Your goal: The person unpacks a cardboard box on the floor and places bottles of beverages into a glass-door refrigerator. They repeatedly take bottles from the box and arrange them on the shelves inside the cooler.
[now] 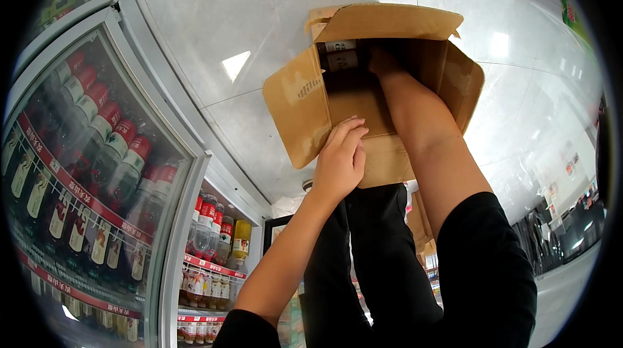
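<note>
An open cardboard box [360, 95] sits on the floor before me with its flaps spread outward. My right arm reaches deep into it, and my right hand [383, 60] is in shadow near the far inner wall; its fingertips are hidden. Beside that hand, at the far left inside, lie dark bottles [342, 61] with pale labels. My left hand [343, 153] lies at the near left corner of the opening, fingers loosely bent over the rim between the left flap [297, 105] and the near flap [387, 160]. Whether it grips the cardboard is unclear.
To the left stands a glass-doored drinks cooler [104, 153], its shelves lined with red-capped bottles [124, 146]. More bottles [209, 221] fill the shelves past the door's frame. Grey tiles [243, 17] cover the floor. Black glossy bags or wrapping [540, 236] lie at the right.
</note>
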`<state>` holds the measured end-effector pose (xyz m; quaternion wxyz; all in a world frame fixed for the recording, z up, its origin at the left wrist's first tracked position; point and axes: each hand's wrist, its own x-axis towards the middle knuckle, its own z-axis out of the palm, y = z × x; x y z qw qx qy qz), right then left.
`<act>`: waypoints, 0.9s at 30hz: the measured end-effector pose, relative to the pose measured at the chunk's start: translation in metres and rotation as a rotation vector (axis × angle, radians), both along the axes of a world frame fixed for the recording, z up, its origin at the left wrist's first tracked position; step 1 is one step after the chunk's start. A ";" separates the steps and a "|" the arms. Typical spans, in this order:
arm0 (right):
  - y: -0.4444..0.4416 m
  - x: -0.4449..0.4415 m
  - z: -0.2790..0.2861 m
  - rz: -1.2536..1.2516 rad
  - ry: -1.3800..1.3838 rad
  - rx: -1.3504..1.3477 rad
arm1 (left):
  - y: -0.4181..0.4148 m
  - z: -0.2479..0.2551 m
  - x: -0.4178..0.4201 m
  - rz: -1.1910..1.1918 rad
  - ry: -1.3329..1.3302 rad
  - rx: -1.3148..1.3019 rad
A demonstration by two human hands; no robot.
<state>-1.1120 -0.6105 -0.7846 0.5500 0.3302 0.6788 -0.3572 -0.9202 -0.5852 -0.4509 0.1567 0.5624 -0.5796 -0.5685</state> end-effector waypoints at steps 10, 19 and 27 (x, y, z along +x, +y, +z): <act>0.023 0.014 0.042 -0.118 0.102 0.105 | -0.003 -0.010 -0.013 0.053 0.000 0.133; -0.012 0.021 0.263 1.328 0.860 -0.482 | -0.039 -0.013 -0.040 -0.004 -0.147 -0.123; -0.052 -0.023 0.286 1.107 0.047 -0.424 | -0.019 -0.032 -0.038 0.118 -0.095 -0.254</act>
